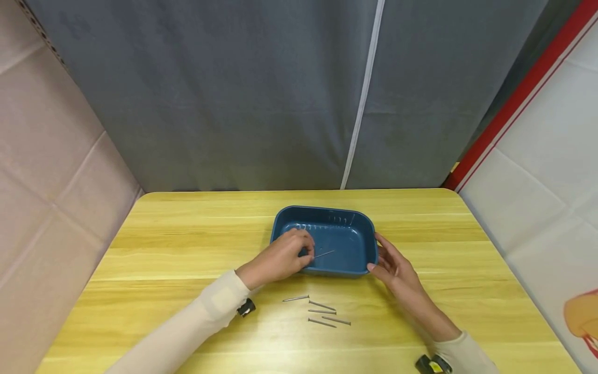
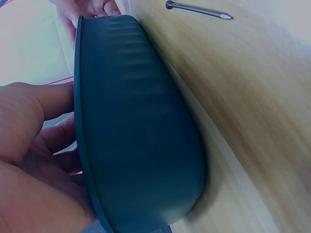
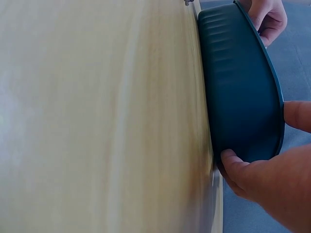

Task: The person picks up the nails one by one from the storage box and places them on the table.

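A dark blue rectangular tray (image 1: 345,244) with rounded corners stands upright on the wooden table. My left hand (image 1: 285,254) reaches over its front rim into the left half, fingers curled down. Between its thumb and fingertips it pinches one end of a thin nail (image 1: 324,254), whose other end points right over the tray floor. My right hand (image 1: 399,267) holds the tray's right end, thumb (image 3: 233,160) at the front corner and a finger along the right side. Several loose grey nails (image 1: 322,312) lie on the table in front of the tray.
The pale wooden table (image 1: 196,228) ends at a dark grey curtain (image 1: 233,104) behind. White quilted panels (image 1: 551,176) stand at both sides, the right one edged in red. Dark wrist devices (image 1: 246,307) are strapped at both sleeves.
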`<state>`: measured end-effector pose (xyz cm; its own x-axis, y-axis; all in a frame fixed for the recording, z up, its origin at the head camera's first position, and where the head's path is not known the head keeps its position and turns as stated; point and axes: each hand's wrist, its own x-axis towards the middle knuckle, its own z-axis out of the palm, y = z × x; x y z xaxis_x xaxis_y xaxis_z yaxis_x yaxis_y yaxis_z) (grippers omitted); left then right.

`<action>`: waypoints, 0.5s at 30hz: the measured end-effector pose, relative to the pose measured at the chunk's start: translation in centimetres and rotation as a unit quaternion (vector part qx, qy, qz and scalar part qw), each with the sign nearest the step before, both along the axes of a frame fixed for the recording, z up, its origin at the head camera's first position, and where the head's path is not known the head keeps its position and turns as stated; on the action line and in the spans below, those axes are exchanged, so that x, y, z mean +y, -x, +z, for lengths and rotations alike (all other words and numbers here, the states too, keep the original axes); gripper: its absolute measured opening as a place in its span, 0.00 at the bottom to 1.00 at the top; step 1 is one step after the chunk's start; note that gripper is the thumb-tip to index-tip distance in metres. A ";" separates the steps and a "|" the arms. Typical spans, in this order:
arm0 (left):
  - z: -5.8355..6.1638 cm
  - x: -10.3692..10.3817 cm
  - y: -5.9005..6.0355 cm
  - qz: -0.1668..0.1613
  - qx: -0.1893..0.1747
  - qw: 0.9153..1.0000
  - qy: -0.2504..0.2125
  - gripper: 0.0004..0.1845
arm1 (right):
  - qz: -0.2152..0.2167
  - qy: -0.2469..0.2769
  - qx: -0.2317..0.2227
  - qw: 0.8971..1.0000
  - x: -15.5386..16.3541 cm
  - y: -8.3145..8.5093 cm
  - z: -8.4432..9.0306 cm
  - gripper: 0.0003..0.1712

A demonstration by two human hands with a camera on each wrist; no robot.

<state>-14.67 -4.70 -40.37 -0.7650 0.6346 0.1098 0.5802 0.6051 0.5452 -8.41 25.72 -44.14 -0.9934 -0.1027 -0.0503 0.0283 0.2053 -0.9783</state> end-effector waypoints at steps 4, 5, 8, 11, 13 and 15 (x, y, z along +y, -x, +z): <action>-0.2 -0.1 0.1 0.006 -0.009 1.000 -0.008 0.06 | 0.002 -0.001 0.000 1.000 -0.1 0.0 0.0 0.44; -0.2 -0.2 0.1 0.008 -0.012 1.000 -0.010 0.06 | 0.002 -0.002 0.000 1.000 -0.1 0.0 0.0 0.44; -0.3 -0.3 0.1 0.014 -0.024 0.999 -0.022 0.05 | 0.002 -0.004 0.003 1.000 -0.1 0.0 0.0 0.45; -0.3 -0.4 0.1 0.018 -0.037 0.999 -0.036 0.05 | 0.002 -0.005 0.006 1.000 0.0 0.0 0.0 0.45; -0.4 -0.4 0.1 0.017 -0.040 0.998 -0.045 0.05 | 0.002 -0.003 0.008 1.000 0.0 0.0 0.0 0.44; -0.4 -0.5 0.2 0.018 -0.042 0.998 -0.051 0.05 | 0.003 -0.002 0.008 1.000 0.0 0.0 0.0 0.45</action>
<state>-14.82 -5.17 -40.74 -0.7958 0.5961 0.1067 0.5090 0.5629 0.6513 -8.40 25.75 -44.16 -0.9936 -0.1077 -0.0347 0.0115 0.2092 -0.9778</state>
